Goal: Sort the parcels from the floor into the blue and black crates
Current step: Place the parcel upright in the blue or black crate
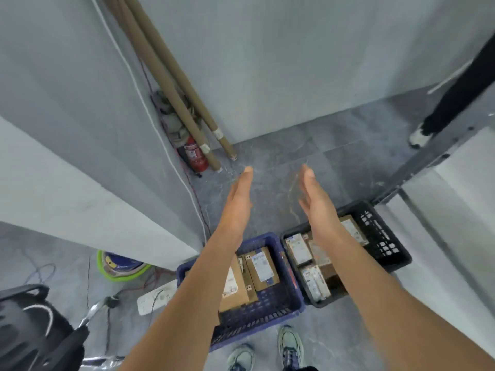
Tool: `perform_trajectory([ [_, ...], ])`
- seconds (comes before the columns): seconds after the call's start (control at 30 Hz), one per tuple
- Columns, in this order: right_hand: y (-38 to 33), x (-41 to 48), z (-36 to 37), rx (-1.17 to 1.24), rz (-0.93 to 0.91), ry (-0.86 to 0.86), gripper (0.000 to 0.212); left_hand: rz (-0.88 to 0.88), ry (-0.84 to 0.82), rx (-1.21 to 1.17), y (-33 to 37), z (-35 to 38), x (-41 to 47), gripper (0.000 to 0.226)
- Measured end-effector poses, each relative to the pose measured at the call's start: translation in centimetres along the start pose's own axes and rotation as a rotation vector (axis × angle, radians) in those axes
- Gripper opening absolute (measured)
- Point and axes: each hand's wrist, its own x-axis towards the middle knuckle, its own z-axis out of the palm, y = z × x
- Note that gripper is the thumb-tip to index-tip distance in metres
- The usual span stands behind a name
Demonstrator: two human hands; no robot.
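Both hands, left hand (239,199) and right hand (316,202), were empty, fingers pressed together straight. Labelled parcels (263,266) filled the blue crate (278,309) and, to its right, the black crate (385,236); label print was unreadable.

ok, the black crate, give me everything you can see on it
The black slatted plastic crate sits flat on the grey tiled floor, skewed, its left side close against the blue plastic crate; contact unclear. It is rectangular, with open lattice walls and an open top. Inside lie several brown cardboard parcels with white labels, filling the left and middle, while the far right end looks bare. The person's right hand and forearm are above it and hide part of the contents.
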Motion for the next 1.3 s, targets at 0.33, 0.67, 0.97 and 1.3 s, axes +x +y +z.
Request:
perform_trajectory([
  [0.33,-15.2,-11.9,-4.0,0.114,-0.252,0.287,0.078,0.248,-0.351,0.052,13.0,5.8,-9.6,0.097],
  [0.67,-18.0,-27.0,-8.1,0.164,-0.394,0.73,0.064,0.434,-0.804,0.189,15.5,13.1,-19.7,0.06],
  [0.97,-13.2,-43.7,-13.3,0.249,-0.432,1.116,0.078,0.445,-1.218,0.328,10.7,20.8,-33.4,0.065],
  [1.3,-3.5,-64.4,-16.0,0.372,-0.422,1.482,0.075,0.393,-1.595,0.513,-1.8,26.0,-53.0,0.062],
])
